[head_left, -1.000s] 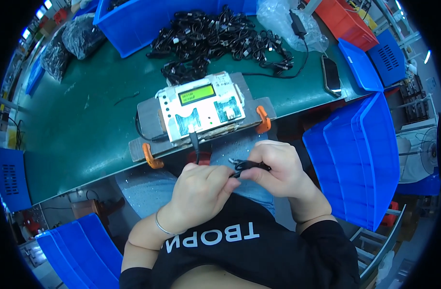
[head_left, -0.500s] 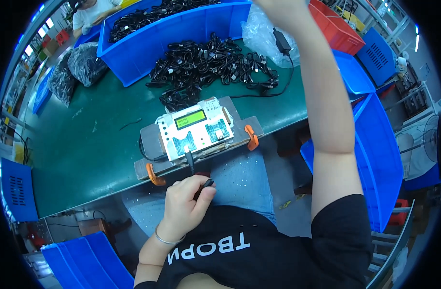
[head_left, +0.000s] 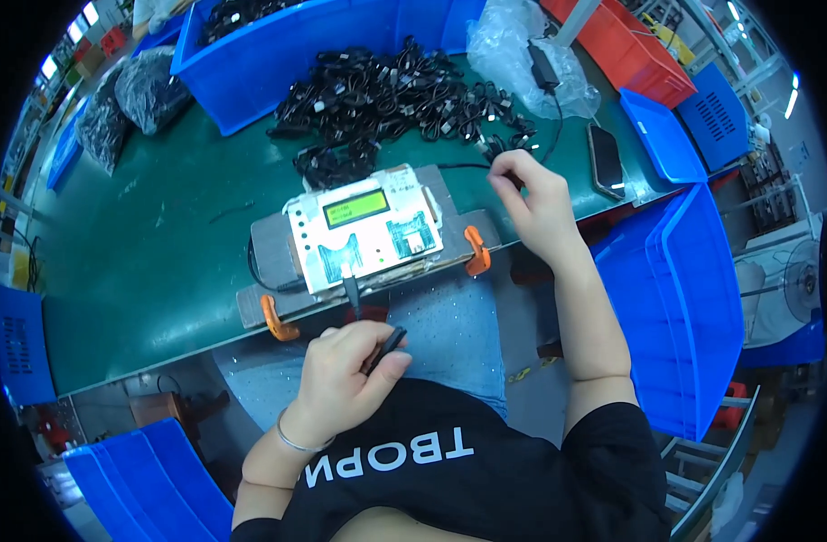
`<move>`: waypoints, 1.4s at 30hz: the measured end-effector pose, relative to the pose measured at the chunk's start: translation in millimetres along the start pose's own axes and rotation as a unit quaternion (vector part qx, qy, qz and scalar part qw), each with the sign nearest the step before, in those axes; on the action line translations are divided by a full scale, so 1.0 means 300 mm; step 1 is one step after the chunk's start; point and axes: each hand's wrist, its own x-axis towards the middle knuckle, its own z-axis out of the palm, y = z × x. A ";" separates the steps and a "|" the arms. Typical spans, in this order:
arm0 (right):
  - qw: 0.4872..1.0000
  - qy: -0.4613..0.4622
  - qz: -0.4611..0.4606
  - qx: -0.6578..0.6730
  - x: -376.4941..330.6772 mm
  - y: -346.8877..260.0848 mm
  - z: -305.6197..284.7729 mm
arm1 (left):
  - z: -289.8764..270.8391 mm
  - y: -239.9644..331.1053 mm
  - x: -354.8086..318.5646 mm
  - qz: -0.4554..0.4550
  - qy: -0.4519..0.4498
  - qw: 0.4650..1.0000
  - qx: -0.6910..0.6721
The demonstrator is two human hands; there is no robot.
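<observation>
My left hand (head_left: 348, 369) sits over my lap, closed on the black end of a cable (head_left: 386, 345) that hangs from the front of a white tester box (head_left: 364, 230) with a green screen. The box rests on a grey board held to the table edge by two orange clamps (head_left: 279, 320). My right hand (head_left: 531, 200) is out on the green table (head_left: 142, 244), to the right of the box, its fingers pinched on a black cable (head_left: 496, 155) at the edge of a pile of black cables (head_left: 391, 95).
A blue bin (head_left: 278, 45) with more cables stands behind the pile. A clear plastic bag (head_left: 522, 54), a phone (head_left: 605, 161), a red bin (head_left: 626, 45) and blue lids lie to the right. Stacked blue bins (head_left: 693, 298) stand at my right, others at lower left.
My right hand left the cable at my lap, reached far back over the table, and has come back to the near edge of the cable pile. My left hand stays at my lap.
</observation>
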 end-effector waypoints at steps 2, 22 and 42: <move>0.972 -0.008 0.011 0.236 -0.060 -0.055 0.018 | 0.001 0.007 0.004 -0.061 0.014 0.996 -0.064; 0.806 -0.251 0.134 0.519 -0.268 -0.339 0.090 | 0.020 -0.014 -0.001 -0.050 0.176 0.970 -0.160; 0.925 -0.030 0.025 0.377 -0.274 -0.359 0.136 | 0.050 -0.023 -0.005 -0.064 0.132 0.983 -0.109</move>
